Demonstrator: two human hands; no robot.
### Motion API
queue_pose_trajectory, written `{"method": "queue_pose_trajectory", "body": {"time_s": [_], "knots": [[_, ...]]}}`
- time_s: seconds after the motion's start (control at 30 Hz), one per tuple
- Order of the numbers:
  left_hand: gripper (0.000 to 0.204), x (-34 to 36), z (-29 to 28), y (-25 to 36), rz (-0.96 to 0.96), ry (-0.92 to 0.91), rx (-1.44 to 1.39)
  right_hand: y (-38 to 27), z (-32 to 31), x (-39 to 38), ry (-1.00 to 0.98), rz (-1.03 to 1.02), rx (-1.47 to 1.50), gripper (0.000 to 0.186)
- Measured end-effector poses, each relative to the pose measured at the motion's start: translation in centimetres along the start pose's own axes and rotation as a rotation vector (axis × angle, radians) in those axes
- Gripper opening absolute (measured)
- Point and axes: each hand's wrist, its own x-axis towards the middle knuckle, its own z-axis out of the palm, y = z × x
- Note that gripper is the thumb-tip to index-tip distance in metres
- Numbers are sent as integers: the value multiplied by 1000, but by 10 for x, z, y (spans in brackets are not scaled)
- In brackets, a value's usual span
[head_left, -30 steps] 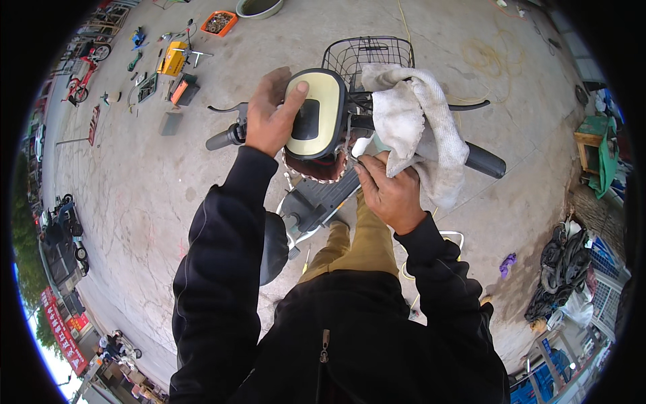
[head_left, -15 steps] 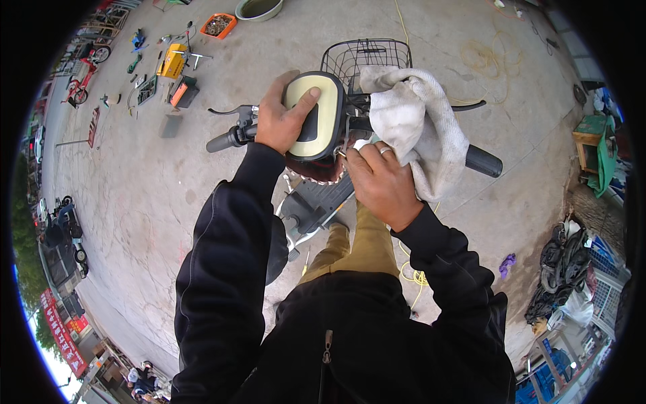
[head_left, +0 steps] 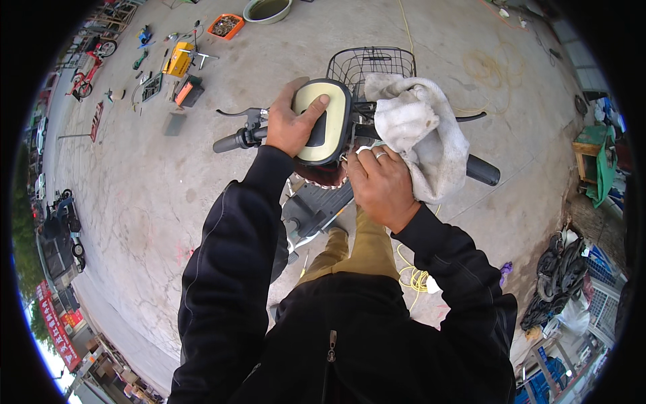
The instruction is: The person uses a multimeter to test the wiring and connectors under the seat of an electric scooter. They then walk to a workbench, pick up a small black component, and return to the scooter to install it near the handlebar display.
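My left hand (head_left: 288,126) grips a rounded cream-and-black panel (head_left: 331,101), thumb on its face and fingers behind its left edge. The panel stands over the middle of a two-wheeler's handlebar, between the left grip (head_left: 231,142) and right grip (head_left: 483,171). Just right of the panel's lower edge, my right hand (head_left: 385,185) is closed, its fingertips together beside the stem; what they pinch is hidden. A greyish-white cloth (head_left: 437,145) drapes over the bar beyond that hand. Dark red material with a scalloped edge (head_left: 326,176) shows below the panel.
A black wire basket (head_left: 371,64) is mounted ahead of the bar. The dark footboard (head_left: 316,209) lies below my hands. At far left are a yellow toolbox (head_left: 178,59) and an orange tray of small parts (head_left: 225,26). Yellow hose (head_left: 416,279) coils near my feet.
The handlebar, panel and both hands sit slightly lower in view, with the surroundings shifted too. Both hands keep nearly the same hold.
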Motion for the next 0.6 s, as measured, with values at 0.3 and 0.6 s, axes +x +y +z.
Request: {"method": "queue_pose_trajectory", "body": {"time_s": [0.3,0.6], "knots": [[62,4,-3,-6,-6,33,-50,-6,11,1,64,215,117,21],[66,2,1,-10,11,68,-91,-11,17,-3,81,398,398,25]]}}
